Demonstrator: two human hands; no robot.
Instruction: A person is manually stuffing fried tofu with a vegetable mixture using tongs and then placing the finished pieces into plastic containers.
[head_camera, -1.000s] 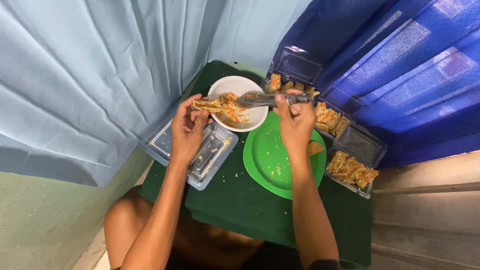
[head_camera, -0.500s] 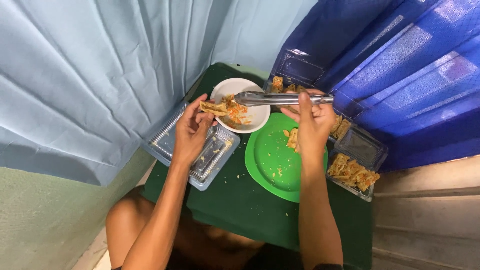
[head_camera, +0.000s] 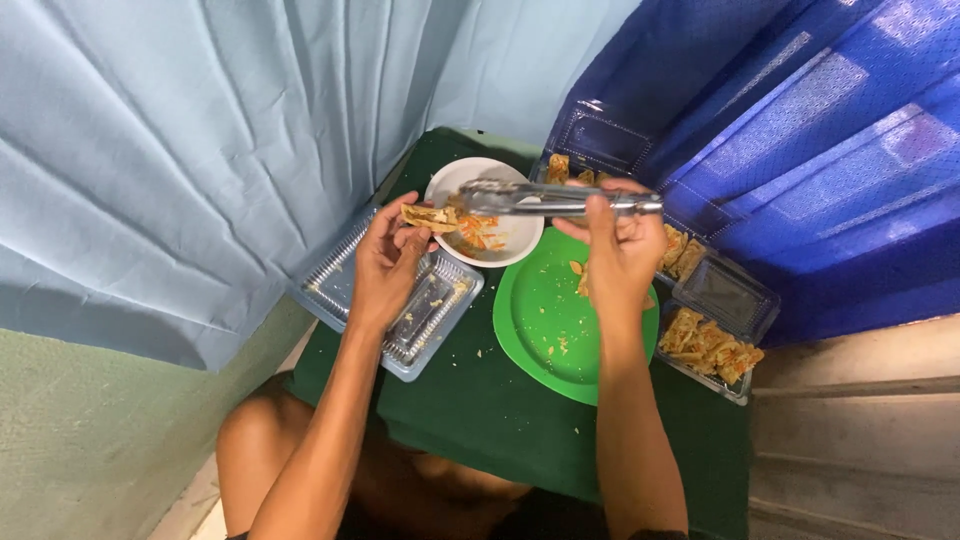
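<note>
Here, the flat piece of fried pastry (head_camera: 430, 216) sits pinched in the fingertips of the left hand (head_camera: 385, 262), just over the near-left rim of the white bowl (head_camera: 515, 250). Its long axis runs roughly left to right, one end pointing in toward the bowl's middle, where orange shreds of filling (head_camera: 478, 232) lie.

The right hand (head_camera: 622, 250) is closed around the handle end of a pair of metal tongs (head_camera: 555, 198), held level above the bowl. The tongs also lie left to right, their tips over the bowl's far side, just beyond the pastry piece; whether the tips grip anything, I cannot tell. So the pastry lies to the left of the tong tips and nearer the person, and the left hand is plainly the nearer of the 2 hands to it.

Right of the bowl, touching its rim, is a green plate (head_camera: 545, 340) with crumbs on it. Left of the bowl, under the left wrist, is an open clear plastic tray (head_camera: 340, 290). Further right of the bowl are 2 more clear containers holding pastry pieces (head_camera: 712, 345). All rest on a dark green tablecloth (head_camera: 480, 420).
</note>
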